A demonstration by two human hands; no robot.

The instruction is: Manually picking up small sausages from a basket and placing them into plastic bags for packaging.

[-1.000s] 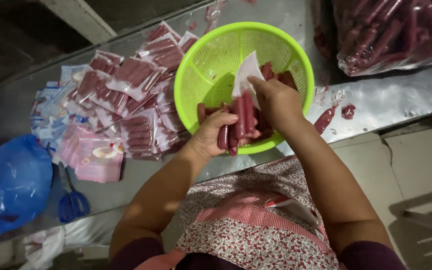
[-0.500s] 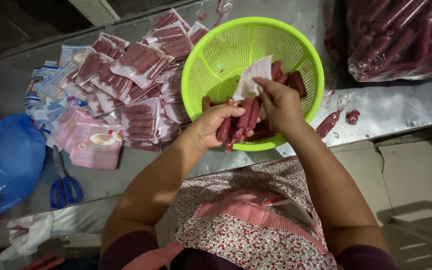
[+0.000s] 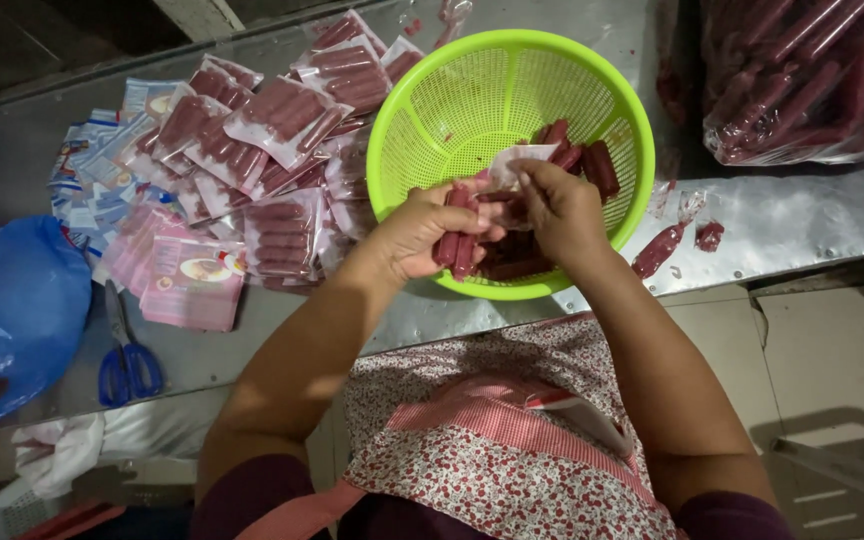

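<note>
The grey metal counter [image 3: 802, 220] carries a round lime-green plastic colander basket [image 3: 472, 90]; left of the basket lies a heap of clear sealed sausage packets [image 3: 272, 120]; over the basket's near rim the left hand [image 3: 422, 230] clenches a bundle of slim dark-red sausages [image 3: 457, 245]; the right hand [image 3: 562, 205] pinches a small clear pouch [image 3: 517, 160] in its fingers.

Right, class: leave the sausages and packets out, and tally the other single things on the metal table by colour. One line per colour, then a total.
Green: 1, the round basket that the left hand and right hand work over.
Blue: 2, the scissors and the plastic bag.
Total: 3
</note>
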